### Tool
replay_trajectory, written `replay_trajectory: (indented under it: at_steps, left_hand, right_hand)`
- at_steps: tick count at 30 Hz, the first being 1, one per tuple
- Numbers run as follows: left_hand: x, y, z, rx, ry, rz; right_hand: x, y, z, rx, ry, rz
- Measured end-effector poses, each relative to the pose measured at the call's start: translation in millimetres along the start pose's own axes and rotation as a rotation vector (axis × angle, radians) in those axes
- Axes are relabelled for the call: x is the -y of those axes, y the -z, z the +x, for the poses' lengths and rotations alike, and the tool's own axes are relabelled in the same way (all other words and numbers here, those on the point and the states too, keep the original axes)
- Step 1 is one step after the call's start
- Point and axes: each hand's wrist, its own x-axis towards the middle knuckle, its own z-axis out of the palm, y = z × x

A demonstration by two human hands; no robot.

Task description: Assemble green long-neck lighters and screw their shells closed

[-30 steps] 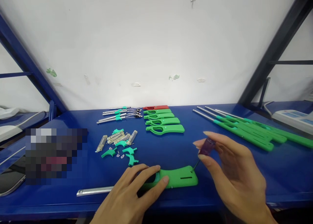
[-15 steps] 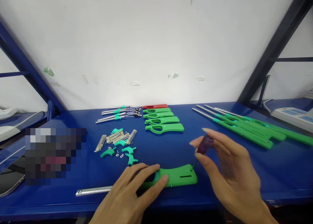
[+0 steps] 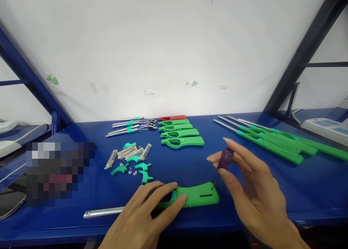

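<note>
A green long-neck lighter (image 3: 199, 194) lies on the blue table near its front edge, its metal tube pointing left. My left hand (image 3: 146, 209) is closed over its trigger section, fingers and thumb gripping the body and hiding part of it. Between the thumb and fingertips of my right hand (image 3: 255, 191) is a small screwdriver (image 3: 226, 158) with a translucent purple handle. The screwdriver leans to the right, and its thin tip meets the hole at the lighter's right end, beside a dark slot.
Green and red handle shells (image 3: 182, 141) lie at the back middle. Metal tubes with wires (image 3: 119, 132) sit left of them, above clear fuel tanks (image 3: 111, 159) and teal triggers (image 3: 119, 169). Several green lighters (image 3: 272, 147) rest at the right. A phone (image 3: 12, 202) lies far left.
My right hand has turned the screwdriver slightly, and its handle stands a little more upright. My left hand and the lighter stay in place.
</note>
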Motion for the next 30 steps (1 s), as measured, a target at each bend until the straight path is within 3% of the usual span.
replay_trajectory:
  at_steps: [8, 14, 20, 30]
  left_hand:
    - [0.5, -0.7, -1.1, 0.011, 0.007, 0.003]
    - [1.8, -0.4, -0.6, 0.009, -0.009, 0.001]
    - [1.2, 0.7, -0.1, 0.005, -0.008, 0.015]
    - [1.6, -0.9, 0.5, 0.001, -0.010, 0.008]
  right_hand:
    - [0.8, -1.5, 1.1, -0.078, 0.038, -0.013]
    - [1.0, 0.1, -1.5, -0.029, -0.025, -0.027]
    - [-0.9, -0.6, 2.9, -0.117, 0.057, 0.048]
    - [0.7, -1.0, -0.7, -0.029, -0.012, 0.002]
